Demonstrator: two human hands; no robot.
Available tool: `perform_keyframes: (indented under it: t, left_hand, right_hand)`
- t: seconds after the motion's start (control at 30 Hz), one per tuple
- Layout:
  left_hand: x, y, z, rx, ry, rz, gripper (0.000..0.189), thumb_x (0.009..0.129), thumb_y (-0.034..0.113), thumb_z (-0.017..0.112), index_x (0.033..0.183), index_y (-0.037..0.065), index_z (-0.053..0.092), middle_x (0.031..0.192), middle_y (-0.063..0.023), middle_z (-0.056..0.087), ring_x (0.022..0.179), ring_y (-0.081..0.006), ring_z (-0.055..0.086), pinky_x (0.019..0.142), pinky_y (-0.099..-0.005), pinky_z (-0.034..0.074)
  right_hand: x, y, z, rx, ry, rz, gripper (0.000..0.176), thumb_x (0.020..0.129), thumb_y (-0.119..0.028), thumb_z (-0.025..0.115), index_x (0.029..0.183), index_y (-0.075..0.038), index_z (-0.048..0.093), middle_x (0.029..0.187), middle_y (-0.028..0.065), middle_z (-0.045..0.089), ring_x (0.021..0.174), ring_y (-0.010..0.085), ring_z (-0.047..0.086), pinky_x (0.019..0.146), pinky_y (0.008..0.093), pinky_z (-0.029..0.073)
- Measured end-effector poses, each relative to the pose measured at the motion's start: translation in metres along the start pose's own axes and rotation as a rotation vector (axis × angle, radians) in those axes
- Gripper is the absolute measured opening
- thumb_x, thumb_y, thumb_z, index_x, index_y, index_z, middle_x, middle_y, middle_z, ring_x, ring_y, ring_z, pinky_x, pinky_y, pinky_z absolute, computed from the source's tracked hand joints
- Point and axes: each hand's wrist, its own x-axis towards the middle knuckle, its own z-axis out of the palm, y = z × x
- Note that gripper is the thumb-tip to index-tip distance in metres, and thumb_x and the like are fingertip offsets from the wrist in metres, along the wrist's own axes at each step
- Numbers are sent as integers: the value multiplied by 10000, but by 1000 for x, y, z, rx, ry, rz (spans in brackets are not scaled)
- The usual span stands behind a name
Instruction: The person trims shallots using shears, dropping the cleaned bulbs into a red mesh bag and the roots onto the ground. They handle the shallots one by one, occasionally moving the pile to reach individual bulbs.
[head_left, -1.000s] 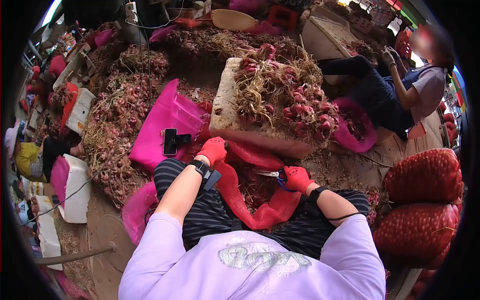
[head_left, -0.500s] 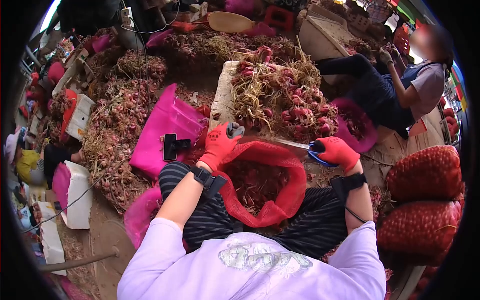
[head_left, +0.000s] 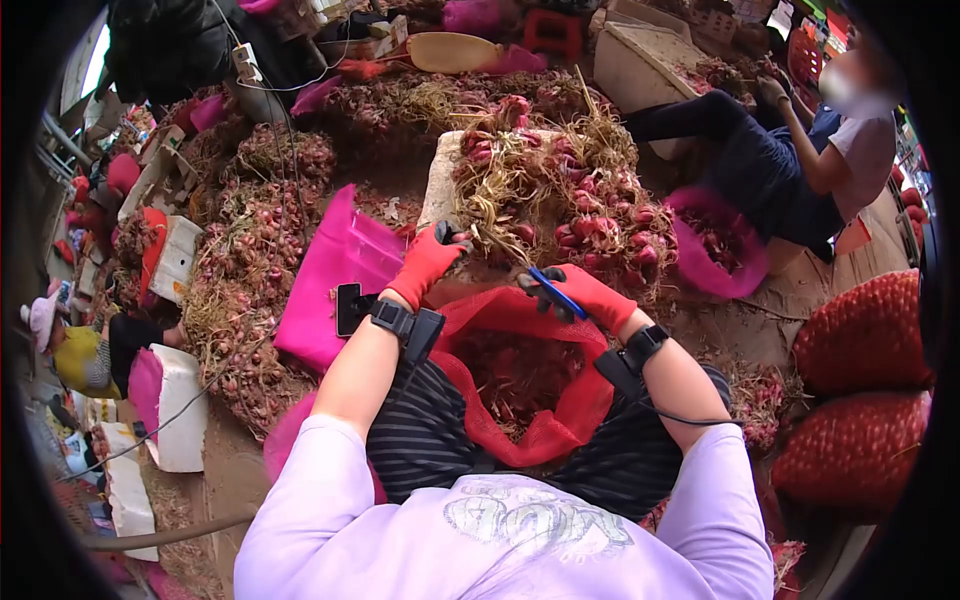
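Note:
In the head view my left hand (head_left: pixel 432 262), in a red glove with dark fingertips, is closed at the near left edge of a heap of shallots (head_left: pixel 600 232). Its fingers are curled round dried shallot stems (head_left: pixel 490 222), partly hidden. My right hand (head_left: pixel 585 292), also gloved in red, grips scissors (head_left: pixel 556 292) by their blue handles. The blades point up and left towards the stems. Below both hands, an open red mesh bag (head_left: pixel 575 425) stands between my legs, with dry scraps and skins inside.
A white foam box (head_left: pixel 440 185) shows beside the heap. Pink plastic (head_left: pixel 335 285) and a black phone (head_left: pixel 348 308) lie left. Full red sacks (head_left: pixel 860 335) stand right. Another person (head_left: pixel 790 165) sits at upper right by a pink bag (head_left: pixel 712 290). More shallots (head_left: pixel 245 285) spread left.
My right hand has swung left and inward with the scissors, near my left hand. My left hand has shifted slightly up to the stems and curled its fingers. The view has also shifted a little.

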Motion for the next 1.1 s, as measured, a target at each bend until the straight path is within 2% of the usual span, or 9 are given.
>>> perform_keyframes:
  t: [0.1, 0.13, 0.23, 0.37, 0.53, 0.63, 0.73, 0.9, 1.1]
  left_hand:
    - [-8, 21, -26, -248, -80, -199, 213, 802, 185, 618, 927, 14, 626, 800, -51, 643, 679, -145, 615, 601, -265, 484]
    - [-10, 20, -29, -365, -99, -276, 197, 832, 161, 587, 952, 13, 635, 809, -46, 644, 673, -129, 616, 585, -249, 485]
    - [-10, 33, -29, -293, -32, -429, 228, 850, 208, 568, 964, 22, 636, 808, -56, 644, 632, -142, 614, 548, -244, 482]
    - [-11, 25, -43, -380, -155, -377, 280, 851, 284, 593, 968, 33, 635, 796, -51, 637, 629, -131, 607, 549, -233, 473]
    - [-17, 44, -44, -347, -220, -419, 301, 847, 333, 613, 937, 48, 644, 773, -26, 627, 607, -93, 569, 544, -225, 446]
    - [-16, 40, -46, -294, -259, -418, 274, 853, 331, 608, 906, 65, 649, 767, -10, 624, 605, -73, 547, 553, -222, 428]
    - [-17, 41, -41, -309, -261, -405, 263, 854, 325, 606, 891, 69, 651, 747, 4, 616, 605, -71, 538, 563, -223, 422]
    - [-15, 37, -47, -81, -338, -201, 255, 871, 307, 579, 896, 63, 647, 740, 20, 601, 626, -64, 524, 558, -231, 409]
    - [-29, 51, -55, -326, -396, -165, 237, 905, 261, 500, 955, 61, 617, 825, 32, 578, 691, -69, 523, 585, -214, 408]
  right_hand:
    - [31, 25, -11, -140, 225, 79, 445, 766, -534, 629, 723, -91, 607, 560, -13, 538, 474, 54, 489, 415, 228, 348]
    - [38, 26, -17, -494, 370, -18, 487, 745, -570, 630, 699, -86, 608, 559, -9, 541, 442, 65, 490, 393, 235, 347]
    - [29, 19, -9, -73, 220, 0, 504, 755, -567, 626, 738, -63, 626, 546, -10, 530, 419, 68, 476, 379, 235, 348]
    - [-7, -19, 8, 134, -62, 132, 559, 766, -569, 619, 809, -12, 631, 526, -25, 489, 416, 57, 441, 376, 204, 330]
    - [10, 11, 13, 22, -1, 228, 486, 799, -490, 626, 856, -9, 664, 559, -16, 527, 429, 52, 445, 380, 220, 321]
    - [26, 13, 15, 33, -33, -22, 469, 793, -479, 635, 821, -12, 675, 551, -10, 530, 423, 54, 435, 383, 225, 315]
    - [31, -1, 19, 29, 59, 110, 434, 787, -452, 652, 770, -20, 685, 554, -2, 543, 428, 53, 438, 389, 225, 315]
    - [34, 1, 24, 16, 125, 32, 454, 719, -472, 716, 676, -24, 660, 563, 25, 582, 432, 75, 477, 401, 231, 342]
    - [28, 31, 4, -231, 200, -12, 555, 708, -553, 668, 690, 1, 641, 570, 83, 605, 482, 169, 566, 483, 303, 431]
